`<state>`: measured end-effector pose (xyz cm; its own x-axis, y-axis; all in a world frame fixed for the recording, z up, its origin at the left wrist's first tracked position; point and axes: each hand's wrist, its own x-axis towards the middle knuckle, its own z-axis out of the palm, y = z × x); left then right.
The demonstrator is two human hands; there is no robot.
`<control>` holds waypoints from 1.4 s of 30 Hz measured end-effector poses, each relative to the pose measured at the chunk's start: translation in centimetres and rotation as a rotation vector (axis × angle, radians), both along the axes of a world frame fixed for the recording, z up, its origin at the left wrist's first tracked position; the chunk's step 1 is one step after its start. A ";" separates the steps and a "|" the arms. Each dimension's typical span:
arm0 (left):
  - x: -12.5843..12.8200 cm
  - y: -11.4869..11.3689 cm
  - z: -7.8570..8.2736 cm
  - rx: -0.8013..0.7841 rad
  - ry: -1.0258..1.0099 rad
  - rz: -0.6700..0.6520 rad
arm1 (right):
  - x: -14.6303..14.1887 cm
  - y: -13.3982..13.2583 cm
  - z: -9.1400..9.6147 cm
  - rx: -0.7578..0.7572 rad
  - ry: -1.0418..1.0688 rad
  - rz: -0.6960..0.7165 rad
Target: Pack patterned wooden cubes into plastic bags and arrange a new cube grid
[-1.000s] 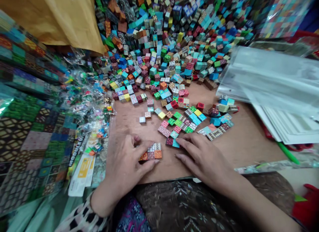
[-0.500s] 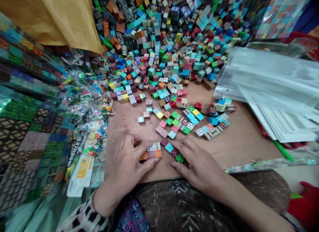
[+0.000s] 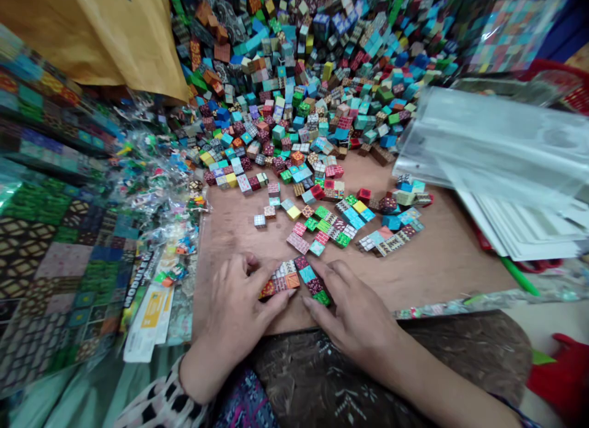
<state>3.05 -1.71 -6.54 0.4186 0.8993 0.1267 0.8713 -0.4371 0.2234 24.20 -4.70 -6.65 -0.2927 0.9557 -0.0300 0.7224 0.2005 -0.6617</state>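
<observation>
My left hand [image 3: 237, 302] grips a small block of patterned cubes [image 3: 281, 281] between thumb and fingers, low on the brown board [image 3: 239, 241]. The block's top has white, brick-red and orange squares. Just to its right lies a short row of dark red, turquoise and green cubes [image 3: 311, 281]. Thumb and fingers of my right hand [image 3: 356, 305] close on that row's right side and near end. A narrow gap seems to separate row and block. Several joined cube pieces [image 3: 322, 225] lie just beyond my hands.
A large heap of coloured cubes [image 3: 299, 72] covers the back. Bagged small figures [image 3: 156, 164] and patterned sheets [image 3: 50, 256] lie on the left. To the right are clear plastic sleeves [image 3: 497, 133], white cards [image 3: 529, 225] and a green pen [image 3: 519, 276].
My right hand has moved left and turned the row of cubes more upright, bringing it closer to the block. My left hand stays nearly in place, still holding the block.
</observation>
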 end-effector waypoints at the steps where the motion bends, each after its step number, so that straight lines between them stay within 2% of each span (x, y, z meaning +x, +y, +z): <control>1: 0.0 0.0 0.0 0.001 0.001 0.001 | -0.1 0.2 0.0 0.005 -0.024 -0.016; 4: -0.2 0.0 -0.2 0.015 0.007 0.012 | -0.3 1.0 0.0 0.051 -0.129 -0.033; 9: -1.0 0.2 -0.5 -0.026 -0.009 -0.014 | 0.2 2.3 0.4 0.124 -0.232 0.019; 19: -2.3 -0.3 -0.4 -0.286 -0.170 -0.248 | 1.6 1.1 0.0 0.168 -0.229 0.047; 26: -1.4 -1.0 -0.5 -0.455 -0.295 -0.232 | 1.1 1.9 0.4 0.071 -0.164 0.108; 32: -0.7 -1.0 -1.0 -0.431 -0.326 -0.186 | 1.0 2.8 1.0 -0.062 -0.010 0.156; 37: -0.5 -1.0 -1.8 -0.392 -0.345 -0.154 | 0.7 2.9 0.7 -0.066 0.120 0.218; 42: -0.4 -0.6 -1.4 -0.398 -0.310 -0.186 | 1.3 2.6 0.6 -0.024 0.160 0.194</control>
